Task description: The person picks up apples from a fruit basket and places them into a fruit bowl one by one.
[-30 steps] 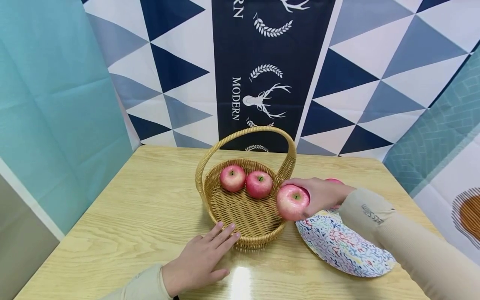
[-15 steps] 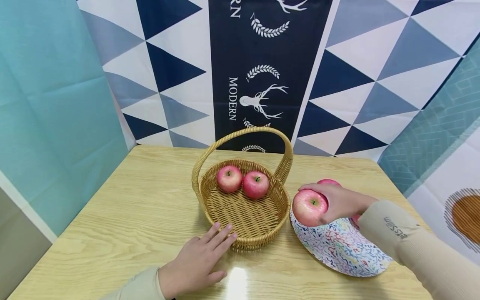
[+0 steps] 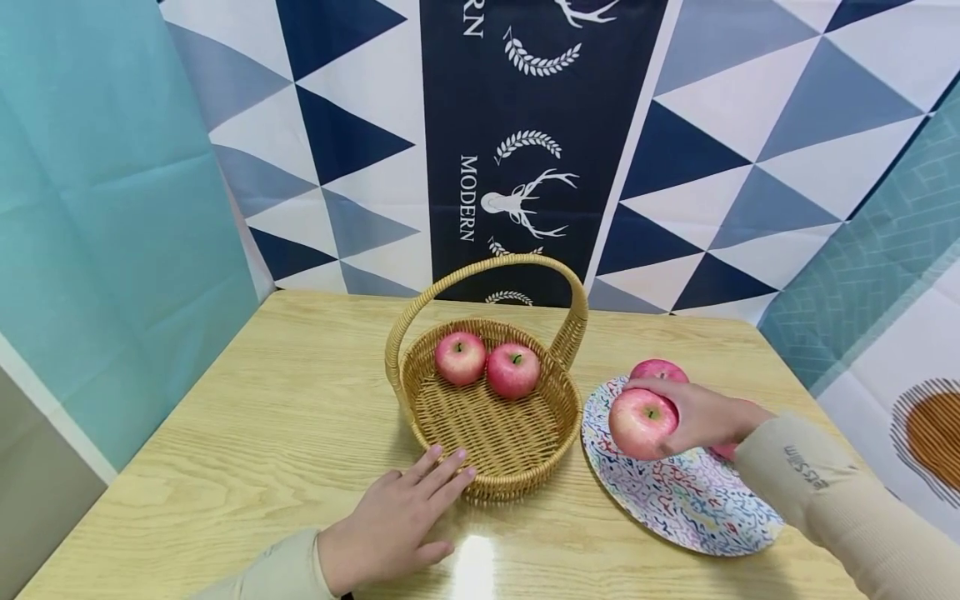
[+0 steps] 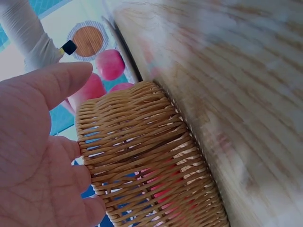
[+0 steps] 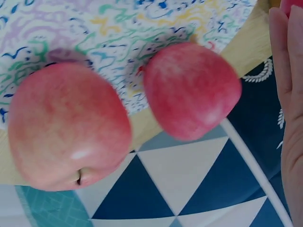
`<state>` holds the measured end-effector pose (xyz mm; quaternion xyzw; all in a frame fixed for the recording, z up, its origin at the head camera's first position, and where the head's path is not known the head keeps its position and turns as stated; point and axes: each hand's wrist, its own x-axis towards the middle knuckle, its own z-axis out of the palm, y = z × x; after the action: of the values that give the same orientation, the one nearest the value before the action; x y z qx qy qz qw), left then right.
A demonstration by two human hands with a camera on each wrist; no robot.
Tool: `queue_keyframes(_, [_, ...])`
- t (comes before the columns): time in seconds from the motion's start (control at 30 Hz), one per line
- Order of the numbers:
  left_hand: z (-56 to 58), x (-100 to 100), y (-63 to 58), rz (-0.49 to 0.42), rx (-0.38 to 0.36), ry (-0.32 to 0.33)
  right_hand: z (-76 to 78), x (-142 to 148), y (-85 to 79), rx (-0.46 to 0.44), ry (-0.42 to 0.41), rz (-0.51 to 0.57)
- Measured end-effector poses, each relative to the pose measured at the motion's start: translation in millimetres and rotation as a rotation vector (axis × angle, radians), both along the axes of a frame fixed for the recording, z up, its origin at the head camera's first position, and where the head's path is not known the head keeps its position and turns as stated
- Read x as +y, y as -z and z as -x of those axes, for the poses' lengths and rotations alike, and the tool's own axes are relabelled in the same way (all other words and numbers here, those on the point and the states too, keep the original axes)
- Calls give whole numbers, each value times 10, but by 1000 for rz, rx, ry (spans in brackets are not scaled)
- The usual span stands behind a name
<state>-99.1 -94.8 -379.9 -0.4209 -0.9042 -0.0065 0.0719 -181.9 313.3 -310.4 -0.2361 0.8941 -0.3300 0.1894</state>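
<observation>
Over the patterned plate (image 3: 697, 512), the right hand (image 3: 705, 414) grasps a red apple (image 3: 640, 425). Just behind that grip sits a second apple (image 3: 660, 369); another (image 5: 71, 127) lies beside the wrist. Left of the grip, the wicker basket (image 3: 498, 437) bears two apples (image 3: 513, 372), its near rim touched by the left hand (image 3: 397, 521), fingers outstretched.

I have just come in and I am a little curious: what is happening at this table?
A person's right hand holds an apple at the plate; whether the two touch is hard to tell. Two more apples are on the plate. The left hand has its fingertips on the near rim of the basket, where another two apples lie side by side.
</observation>
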Motion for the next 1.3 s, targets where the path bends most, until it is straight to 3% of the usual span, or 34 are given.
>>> queue_keyframes(0.37, [18,-12,-25,5,-58,-14,-37,267,56,80,33,-41])
queue_keyframes(0.6, [19,-24,-45,24,-67,-20,-75,330,251,-15,179,103])
queue_keyframes(0.8, [13,-22,-30,18,-52,-14,-131,400,422,0,274,-7])
queue_keyframes(1.13, [19,-16,-22,12,-65,-19,-135,410,603,-109,281,-12])
queue_keyframes(1.3, [13,-13,-28,14,-68,-20,-140,402,651,-115,272,-58])
